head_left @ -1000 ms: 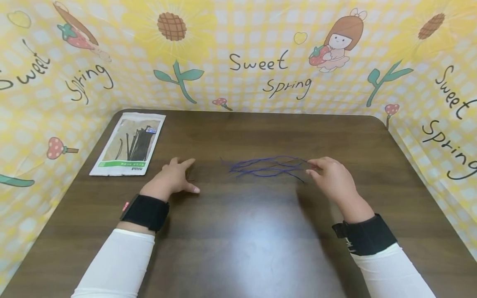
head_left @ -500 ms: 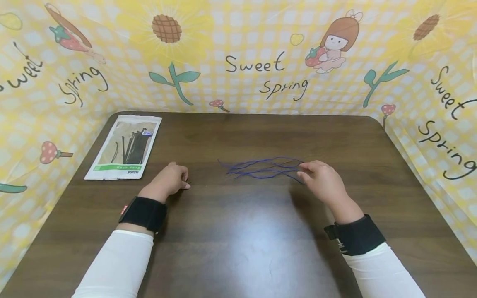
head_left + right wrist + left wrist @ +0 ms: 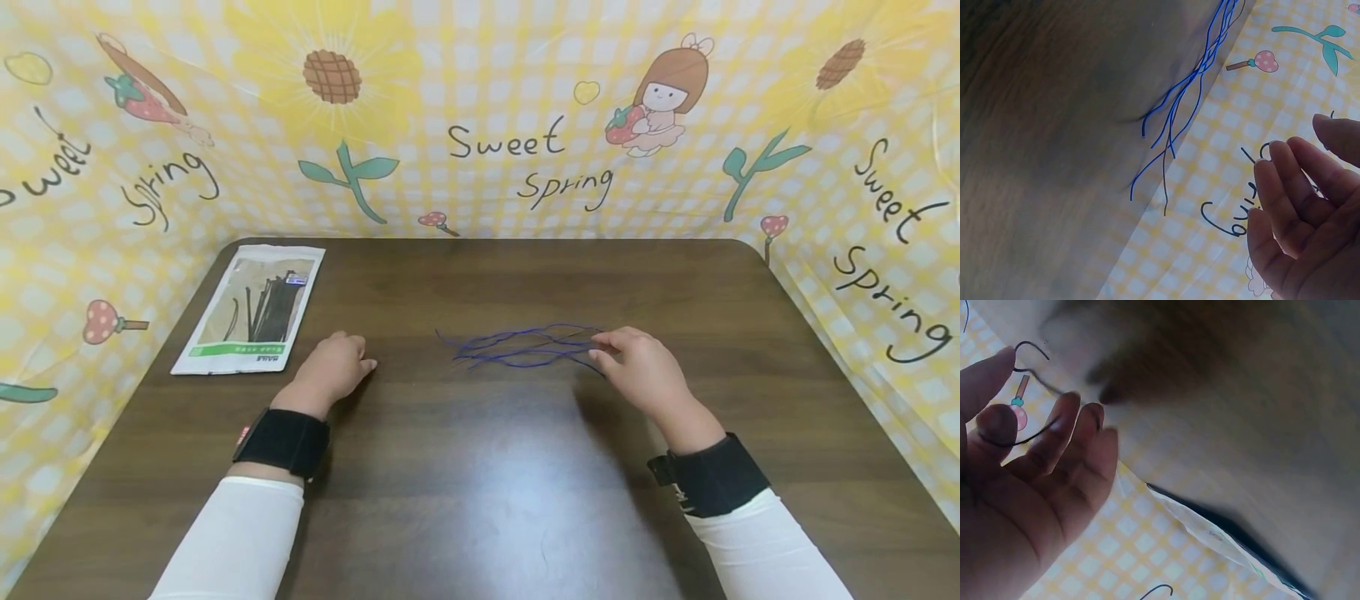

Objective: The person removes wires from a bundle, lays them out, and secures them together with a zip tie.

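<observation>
1. Blue wires (image 3: pixel 1195 75) lie loosely bundled near the middle of the desk (image 3: pixel 435 475), stretching between nine and three o'clock.
2. The right hand (image 3: pixel 649 375) is at their three-o'clock end, fingers loosely bent and gripping nothing; contact with the wires is unclear.
3. Well apart at nine o'clock, the left hand (image 3: pixel 328 375) holds a thin dark wire (image 3: pixel 1027 439) in curled fingers.
4. A white-edged packet (image 3: pixel 258 304) lies at that hand's ten o'clock.
5. Yellow-checked cloth (image 3: pixel 480 58) rises beyond, at twelve.

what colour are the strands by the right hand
The strands are mostly blue, one looks darker; clearest in the right wrist view.
</observation>
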